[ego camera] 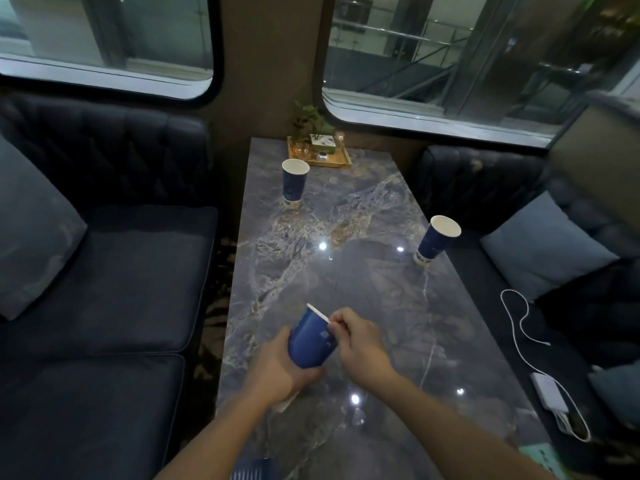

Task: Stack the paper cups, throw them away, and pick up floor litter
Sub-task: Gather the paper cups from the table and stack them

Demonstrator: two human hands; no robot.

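Standing at the near end of the marble-patterned desk [363,289], the person holds one blue paper cup [311,342] tilted above the surface, mouth pointing away and to the right. The left hand [282,370] wraps its lower body, grip closed around the cup. The right hand [358,341] has thumb and forefinger pressed together on the white rim.

Cups counted: three, all blue with a white rim and a pale band at the base. The held one is the first. A second cup [293,183] stands upright toward the far left of the desk, just in front of a wooden tray [341,161]. A third cup [437,240] stands upright at the right edge, well apart from the other two.

Markings: each cup carries a faint pale print on its side, too blurred to read. No brand can be made out.

Other items: the tray carries a small green plant [311,121], a glass vessel and a small box, whose label is illegible. One white cable [519,322] and one white charger block [550,393] lie on the right-hand dark sofa [485,188], beside one pale cushion [543,244]. A second dark sofa [121,271] is on the left.
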